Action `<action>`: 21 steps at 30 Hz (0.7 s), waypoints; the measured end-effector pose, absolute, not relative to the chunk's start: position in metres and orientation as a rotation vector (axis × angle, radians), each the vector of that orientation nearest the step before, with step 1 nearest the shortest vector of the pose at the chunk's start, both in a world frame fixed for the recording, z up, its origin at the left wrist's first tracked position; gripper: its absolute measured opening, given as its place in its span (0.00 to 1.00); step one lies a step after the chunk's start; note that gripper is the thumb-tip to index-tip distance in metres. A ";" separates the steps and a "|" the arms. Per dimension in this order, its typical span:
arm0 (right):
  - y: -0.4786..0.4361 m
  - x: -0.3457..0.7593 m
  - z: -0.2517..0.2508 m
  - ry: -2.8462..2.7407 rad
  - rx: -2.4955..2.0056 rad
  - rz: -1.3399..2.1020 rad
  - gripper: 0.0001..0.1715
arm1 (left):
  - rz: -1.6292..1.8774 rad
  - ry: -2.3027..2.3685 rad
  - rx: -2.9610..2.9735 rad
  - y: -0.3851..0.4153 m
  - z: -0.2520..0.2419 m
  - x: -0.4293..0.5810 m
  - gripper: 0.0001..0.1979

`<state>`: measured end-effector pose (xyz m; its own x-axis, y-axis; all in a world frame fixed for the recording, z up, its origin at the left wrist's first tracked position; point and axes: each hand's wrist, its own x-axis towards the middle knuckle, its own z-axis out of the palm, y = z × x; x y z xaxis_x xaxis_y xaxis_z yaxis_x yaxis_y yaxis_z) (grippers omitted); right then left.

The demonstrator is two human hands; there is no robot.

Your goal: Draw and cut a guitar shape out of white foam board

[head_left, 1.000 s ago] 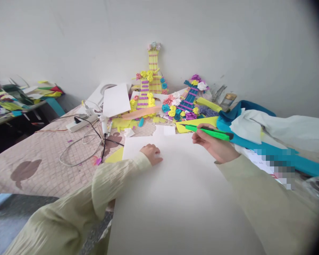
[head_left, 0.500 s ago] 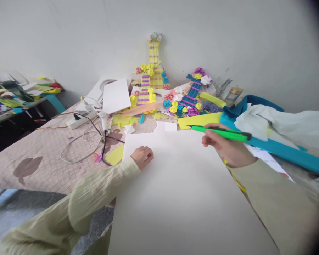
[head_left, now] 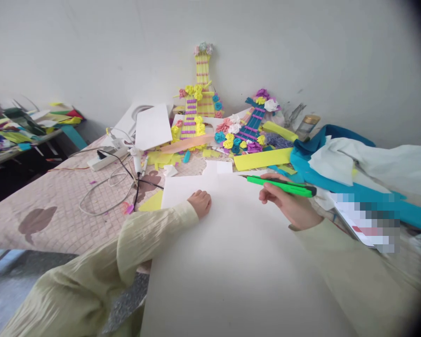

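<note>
A large white sheet of board [head_left: 238,262] lies in front of me on the patterned table. My left hand [head_left: 200,203] rests on its upper left part with the fingers curled into a loose fist, pressing down on the board. My right hand [head_left: 287,201] hovers over the board's upper right part. It grips a bright green utility knife [head_left: 280,185], held nearly level with its tip pointing left, above the board's far edge.
Paper craft guitars with paper flowers [head_left: 199,105] lean against the wall. Yellow strips [head_left: 263,159], a white card [head_left: 153,126], a glue gun [head_left: 137,161], cables and a power strip [head_left: 105,159] lie at the left. Blue and white sheets [head_left: 354,168] pile up at the right.
My left hand has slid a little right on the board. My right hand with the green knife has come back left and slightly lower, toward the board's far edge.
</note>
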<state>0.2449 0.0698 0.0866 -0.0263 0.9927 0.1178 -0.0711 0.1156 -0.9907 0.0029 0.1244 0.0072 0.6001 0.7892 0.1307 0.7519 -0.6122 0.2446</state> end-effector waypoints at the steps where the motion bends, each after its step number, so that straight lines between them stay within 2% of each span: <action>1: 0.070 0.246 0.087 -1.217 -1.063 1.182 0.15 | 0.377 1.304 2.664 0.120 0.005 -0.001 0.07; 5: 0.073 0.248 0.085 -1.142 -1.081 1.241 0.15 | 0.665 1.254 2.642 0.104 0.005 -0.030 0.08; 8: 0.079 0.247 0.083 -1.087 -1.076 1.309 0.16 | 0.737 1.188 2.602 0.101 0.015 -0.048 0.07; 12: 0.095 0.239 0.073 -1.138 -1.102 1.115 0.14 | 0.647 1.197 2.601 0.118 0.023 -0.044 0.05; 15: 0.110 0.232 0.060 -1.265 -1.188 0.944 0.14 | 0.534 1.327 2.601 0.144 0.023 -0.028 0.09; 21: 0.124 0.222 0.038 -1.374 -1.195 0.934 0.22 | 0.279 1.614 2.477 0.204 0.019 0.002 0.16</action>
